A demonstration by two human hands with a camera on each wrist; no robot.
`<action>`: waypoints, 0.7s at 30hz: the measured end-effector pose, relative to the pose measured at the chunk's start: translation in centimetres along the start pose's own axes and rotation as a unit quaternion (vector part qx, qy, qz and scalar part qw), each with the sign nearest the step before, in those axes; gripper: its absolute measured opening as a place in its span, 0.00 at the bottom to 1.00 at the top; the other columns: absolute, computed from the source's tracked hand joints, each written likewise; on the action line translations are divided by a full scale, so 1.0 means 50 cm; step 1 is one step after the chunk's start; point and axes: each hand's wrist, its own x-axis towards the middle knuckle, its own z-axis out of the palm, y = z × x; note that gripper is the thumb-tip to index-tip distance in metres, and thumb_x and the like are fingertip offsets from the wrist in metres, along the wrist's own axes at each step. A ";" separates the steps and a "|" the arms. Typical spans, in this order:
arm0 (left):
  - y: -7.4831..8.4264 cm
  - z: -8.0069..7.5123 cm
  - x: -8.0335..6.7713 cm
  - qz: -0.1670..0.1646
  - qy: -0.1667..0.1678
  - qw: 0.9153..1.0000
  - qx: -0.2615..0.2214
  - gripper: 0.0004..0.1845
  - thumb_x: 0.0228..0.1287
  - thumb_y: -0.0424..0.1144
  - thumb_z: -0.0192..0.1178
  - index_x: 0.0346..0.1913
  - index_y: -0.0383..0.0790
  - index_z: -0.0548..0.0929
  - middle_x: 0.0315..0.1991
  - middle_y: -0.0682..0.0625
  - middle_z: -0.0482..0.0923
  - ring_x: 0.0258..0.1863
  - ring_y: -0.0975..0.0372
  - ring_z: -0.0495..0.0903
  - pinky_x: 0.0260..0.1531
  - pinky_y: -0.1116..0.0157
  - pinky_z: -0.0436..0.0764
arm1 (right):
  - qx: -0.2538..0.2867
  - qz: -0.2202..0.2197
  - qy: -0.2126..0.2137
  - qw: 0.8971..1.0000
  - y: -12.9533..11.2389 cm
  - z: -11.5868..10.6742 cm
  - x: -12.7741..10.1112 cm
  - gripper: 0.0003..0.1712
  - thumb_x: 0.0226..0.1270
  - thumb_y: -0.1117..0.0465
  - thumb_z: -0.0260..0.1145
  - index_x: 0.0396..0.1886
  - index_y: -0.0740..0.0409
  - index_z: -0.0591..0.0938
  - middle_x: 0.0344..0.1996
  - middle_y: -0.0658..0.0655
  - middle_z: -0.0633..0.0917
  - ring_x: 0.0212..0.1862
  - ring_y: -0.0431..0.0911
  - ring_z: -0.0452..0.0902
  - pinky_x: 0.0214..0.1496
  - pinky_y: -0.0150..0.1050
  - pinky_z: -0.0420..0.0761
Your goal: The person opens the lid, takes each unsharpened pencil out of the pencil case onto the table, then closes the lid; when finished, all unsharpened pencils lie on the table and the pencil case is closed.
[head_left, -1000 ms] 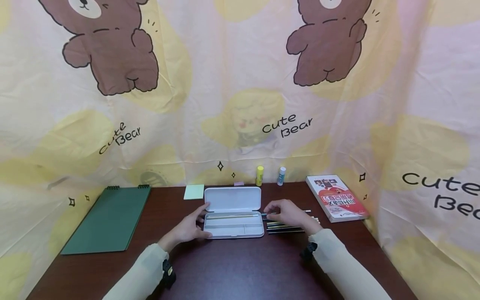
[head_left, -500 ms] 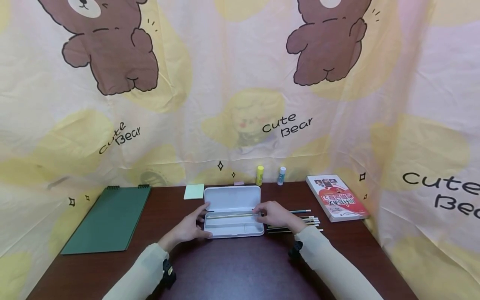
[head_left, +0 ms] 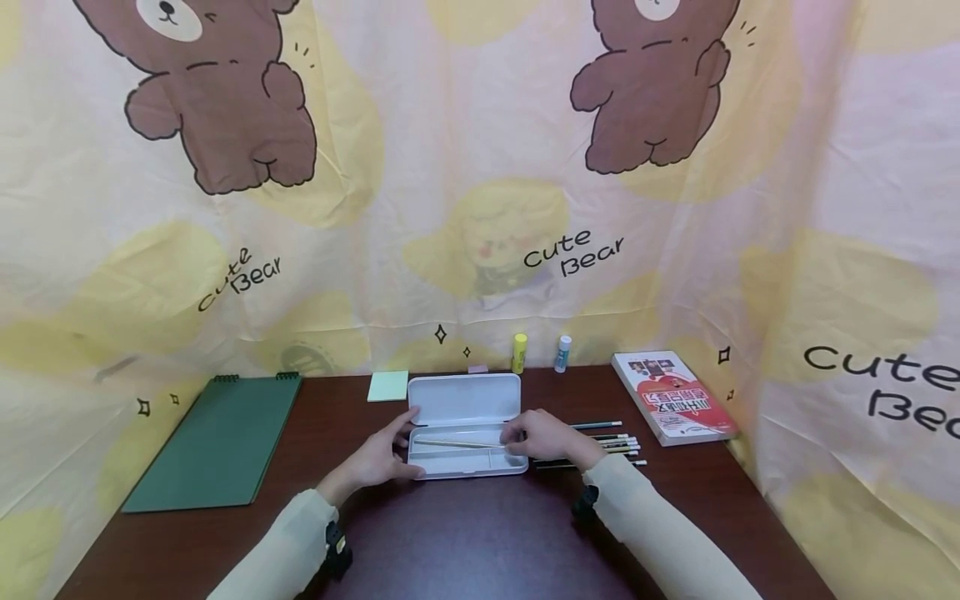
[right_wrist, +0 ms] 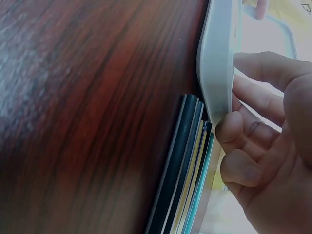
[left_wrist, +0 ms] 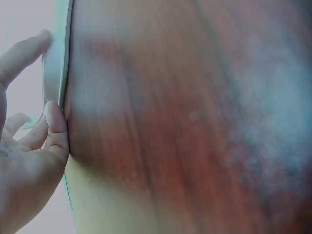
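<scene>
A white pencil case [head_left: 450, 464] lies with its lid [head_left: 465, 398] tipped back. My left hand [head_left: 372, 457] holds its left end, thumb at the front corner and fingers towards the hinge; the left wrist view shows the thumb against the case [left_wrist: 56, 73]. Over the right half of the case, my right hand [head_left: 543, 435] pinches the right end of a pale pencil [head_left: 457, 444], which slants across the inside. The fingertips hide that end. In the right wrist view the right hand [right_wrist: 273, 126] reaches over the case's end wall, and several pencils [right_wrist: 183, 165] lie beside it.
A green spiral pad [head_left: 217, 442] lies at left, and a pale green sticky-note pad [head_left: 387, 386] behind the case. A yellow glue stick [head_left: 519, 353] and a blue-and-white one [head_left: 562, 354] stand at the back. At right is a book [head_left: 675, 398].
My right hand has moved left from the loose pencils to over the case. The pencil inside now slants towards the front at its right end. My left hand has stayed put.
</scene>
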 end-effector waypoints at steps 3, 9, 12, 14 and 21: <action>0.000 0.000 0.000 0.000 0.001 1.000 0.000 0.59 0.46 0.46 0.80 0.79 0.52 0.54 0.66 0.45 0.71 0.53 0.55 0.73 0.41 0.65 0.78 | -0.006 -0.002 -0.005 1.000 -0.006 -0.001 0.001 0.06 0.67 0.58 0.69 0.40 0.47 0.90 0.34 0.42 0.87 0.34 0.35 0.76 0.42 0.35 0.78; 0.002 -0.001 -0.001 0.002 -0.001 1.000 0.000 0.59 0.46 0.46 0.80 0.80 0.51 0.54 0.66 0.45 0.71 0.53 0.55 0.73 0.41 0.65 0.78 | -0.003 0.013 -0.012 1.000 -0.014 -0.003 0.001 0.04 0.66 0.58 0.69 0.35 0.46 0.89 0.31 0.42 0.86 0.34 0.36 0.76 0.41 0.35 0.78; 0.003 -0.001 -0.001 0.002 0.000 1.000 -0.002 0.59 0.46 0.45 0.80 0.79 0.50 0.54 0.66 0.44 0.71 0.54 0.55 0.73 0.40 0.66 0.79 | -0.002 0.022 -0.017 1.000 -0.014 -0.003 0.003 0.04 0.67 0.58 0.69 0.35 0.45 0.89 0.32 0.42 0.86 0.34 0.36 0.76 0.42 0.36 0.78; 0.005 -0.001 -0.001 -0.001 0.001 1.000 -0.003 0.59 0.46 0.46 0.80 0.79 0.51 0.54 0.66 0.44 0.71 0.54 0.54 0.73 0.40 0.66 0.79 | -0.001 0.023 -0.018 1.000 -0.013 -0.002 0.005 0.04 0.66 0.59 0.69 0.36 0.46 0.89 0.31 0.42 0.87 0.34 0.37 0.76 0.42 0.36 0.79; 0.007 0.001 -0.002 -0.010 0.001 1.000 -0.007 0.59 0.46 0.46 0.80 0.79 0.53 0.54 0.66 0.45 0.70 0.54 0.55 0.73 0.42 0.65 0.78 | -0.011 0.032 -0.021 0.999 -0.011 0.000 0.009 0.03 0.66 0.58 0.69 0.34 0.45 0.88 0.30 0.40 0.85 0.33 0.37 0.76 0.41 0.36 0.78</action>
